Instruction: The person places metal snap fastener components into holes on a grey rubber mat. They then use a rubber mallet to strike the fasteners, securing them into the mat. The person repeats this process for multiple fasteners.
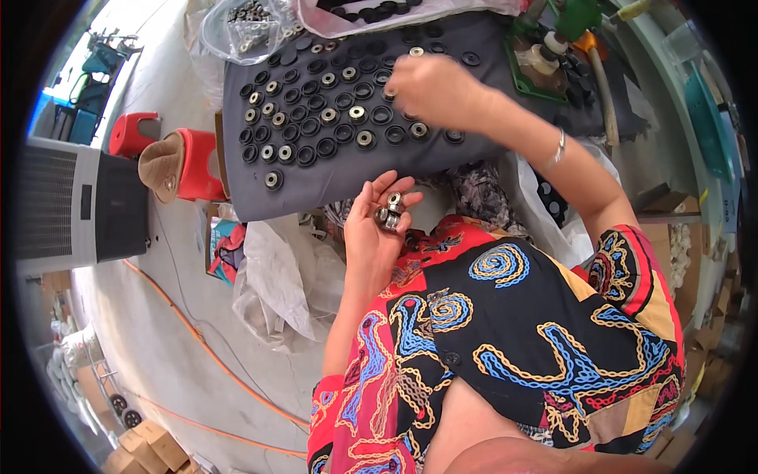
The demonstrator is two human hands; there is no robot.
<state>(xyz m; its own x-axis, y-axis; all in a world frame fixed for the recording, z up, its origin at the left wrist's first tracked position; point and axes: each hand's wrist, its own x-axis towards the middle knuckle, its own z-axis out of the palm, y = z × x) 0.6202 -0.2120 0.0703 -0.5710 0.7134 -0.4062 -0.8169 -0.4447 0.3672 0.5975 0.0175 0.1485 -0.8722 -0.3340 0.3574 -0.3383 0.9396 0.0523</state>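
My left hand (377, 215) is cupped palm up near the front edge of a dark grey board (442, 154), holding a few small shiny metal bearings (390, 212). My right hand (429, 89) reaches over the board, fingers pinched down on one of the black round rubber rings (316, 126) laid out in rows. Many of the rings have a metal bearing seated in the middle; others are bare black. What the right fingertips grip is hidden under the hand.
A clear plastic bag of metal parts (251, 28) and a bag of black rings (371, 12) lie at the board's far edge. A green tool with a hose (580, 31) stands at the right. Red stools (193, 162), a grey fan unit (75, 201), plastic bags, an orange cable and cardboard boxes surround the floor.
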